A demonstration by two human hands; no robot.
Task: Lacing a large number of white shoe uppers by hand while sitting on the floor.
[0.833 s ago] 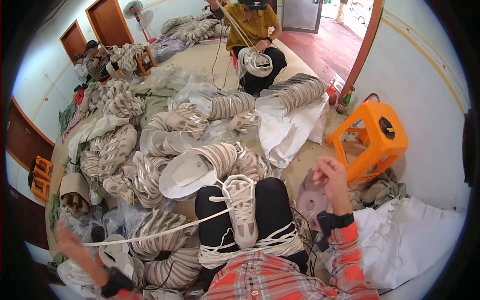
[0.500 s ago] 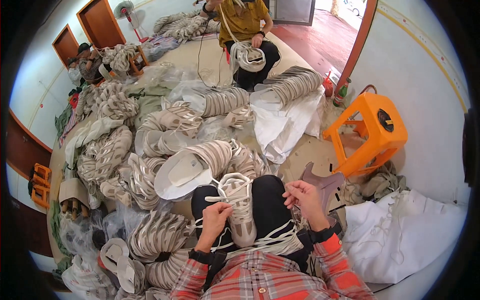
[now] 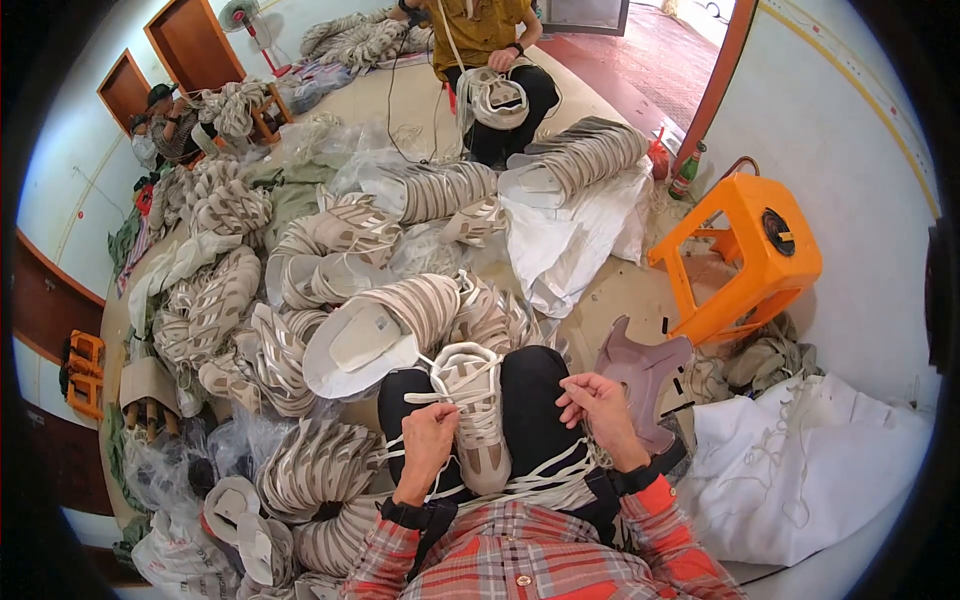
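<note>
- Head view: shoe (image 3: 480, 425) is supported between legs (image 3: 530, 385).
- Left hand (image 3: 430, 438) is placed at lace (image 3: 422, 398), right hand (image 3: 602, 405) apart from shoe.
- Fingers of both are bent; whether clamped, cannot be told.

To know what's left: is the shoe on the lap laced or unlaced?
Laced, at least partly: the white lace crosses the beige shoe in several rows. Cannot tell whether lacing is complete.

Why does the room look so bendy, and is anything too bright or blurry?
In the head view, the fisheye lens curves the yellow wall stripe; also in the head view, the outdoor area looks washed out, while the left hand and right hand look fairly sharp, and the far people look soft.
</note>
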